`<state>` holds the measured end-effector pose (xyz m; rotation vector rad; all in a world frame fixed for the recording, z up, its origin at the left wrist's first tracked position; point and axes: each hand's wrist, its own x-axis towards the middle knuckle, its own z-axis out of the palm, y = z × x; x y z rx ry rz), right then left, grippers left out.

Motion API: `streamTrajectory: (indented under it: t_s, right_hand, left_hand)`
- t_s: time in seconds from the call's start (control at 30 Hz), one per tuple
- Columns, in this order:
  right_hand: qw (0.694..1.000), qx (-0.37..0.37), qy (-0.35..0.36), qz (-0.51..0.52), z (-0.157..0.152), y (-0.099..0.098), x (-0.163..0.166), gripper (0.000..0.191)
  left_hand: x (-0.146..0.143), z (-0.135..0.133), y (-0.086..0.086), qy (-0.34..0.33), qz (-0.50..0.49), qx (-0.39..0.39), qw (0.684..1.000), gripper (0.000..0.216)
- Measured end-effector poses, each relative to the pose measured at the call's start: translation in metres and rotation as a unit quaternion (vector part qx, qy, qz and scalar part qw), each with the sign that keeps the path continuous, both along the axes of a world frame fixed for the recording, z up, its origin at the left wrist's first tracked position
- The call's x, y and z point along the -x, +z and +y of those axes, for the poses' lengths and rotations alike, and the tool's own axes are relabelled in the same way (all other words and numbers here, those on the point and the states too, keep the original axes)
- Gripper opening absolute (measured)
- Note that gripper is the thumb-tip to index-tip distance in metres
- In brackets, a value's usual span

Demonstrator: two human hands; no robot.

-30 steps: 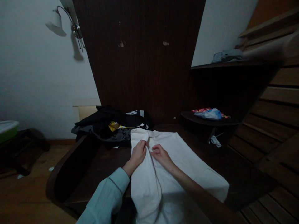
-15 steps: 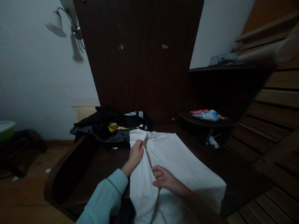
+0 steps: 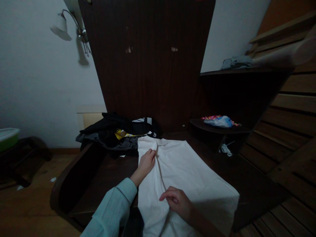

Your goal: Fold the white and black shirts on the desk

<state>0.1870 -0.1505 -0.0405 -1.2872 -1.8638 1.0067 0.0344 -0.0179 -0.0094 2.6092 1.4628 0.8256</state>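
A white garment [image 3: 187, 168] lies spread over the dark wooden seat, with a long fold running down its left part. My left hand [image 3: 147, 161] is closed on the upper part of that fold, its fingers gripping the cloth. Lower down, my right hand [image 3: 176, 200] is at the same fold, fingers curled and index finger pointing left across the fabric. Cloth seems pinched in it, though the grip is partly hidden. The garment's bottom part runs out of view.
Dark clothes [image 3: 111, 130] with yellow and white patches are heaped behind the seat's left armrest [image 3: 64, 184]. At right, a corner shelf [image 3: 222, 131] bears a plastic bag [image 3: 219, 121]. A wall lamp [image 3: 61, 28] hangs upper left. A green basin [image 3: 10, 141] stands on a stool.
My right hand has moved down along the fold, towards me. My left hand has shifted slightly right, still gripping the cloth, and the fold lies a little further right.
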Motion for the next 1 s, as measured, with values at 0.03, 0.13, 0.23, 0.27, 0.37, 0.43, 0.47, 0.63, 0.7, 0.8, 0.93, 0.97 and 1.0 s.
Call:
streamTrajectory:
  t_s: [0.03,0.13,0.23,0.27,0.37,0.43,0.47,0.63,0.7,0.8,0.93,0.97,1.0]
  right_hand:
    - [1.000,-0.005,0.009,-0.012,-0.001,0.001,0.001,0.034]
    - [0.999,0.003,0.019,-0.031,-0.004,0.007,0.002,0.034]
    - [0.997,0.071,0.019,-0.016,-0.002,0.010,0.002,0.026]
    - [0.995,0.103,0.017,0.001,-0.001,0.010,0.002,0.025]
    - [0.984,0.167,0.017,0.060,0.003,0.009,0.000,0.028]
    - [0.986,0.151,0.025,0.060,0.006,0.011,-0.002,0.028]
    - [0.991,0.124,0.031,0.046,0.007,0.012,-0.003,0.026]
    - [0.996,0.049,0.073,0.008,0.013,0.021,-0.008,0.015]
    - [0.991,0.090,0.086,0.045,0.015,0.022,-0.010,0.019]
    - [0.984,0.130,0.085,0.085,0.015,0.019,-0.012,0.024]
    - [0.991,0.093,0.056,0.081,0.013,0.012,-0.010,0.020]
    - [0.993,0.080,0.046,0.078,0.013,0.010,-0.009,0.019]
    - [0.994,0.070,0.037,0.076,0.012,0.008,-0.009,0.018]
  left_hand:
    - [-0.001,0.000,0.000,0.001,0.016,0.003,1.000,0.020]
    - [-0.004,-0.001,0.004,0.001,0.034,0.015,0.999,0.020]
    - [-0.001,-0.010,0.012,0.026,-0.013,0.036,0.999,0.022]
    - [0.002,-0.017,0.015,0.038,-0.032,0.049,0.998,0.020]
    - [0.022,-0.049,0.024,0.043,-0.049,0.107,0.992,0.008]
    - [0.041,-0.077,0.026,0.000,-0.046,0.148,0.988,0.012]
    - [0.050,-0.091,0.025,-0.028,-0.051,0.168,0.984,0.014]
    - [0.083,-0.133,0.010,-0.107,-0.064,0.227,0.966,0.016]
    - [0.086,-0.136,0.003,-0.100,-0.071,0.215,0.969,0.013]
    - [0.086,-0.139,-0.003,-0.099,-0.068,0.191,0.974,0.013]
    - [0.084,-0.143,-0.001,-0.112,-0.067,0.178,0.975,0.016]
    - [0.083,-0.143,0.000,-0.117,-0.074,0.183,0.973,0.017]
    - [0.083,-0.142,0.001,-0.123,-0.083,0.192,0.970,0.017]
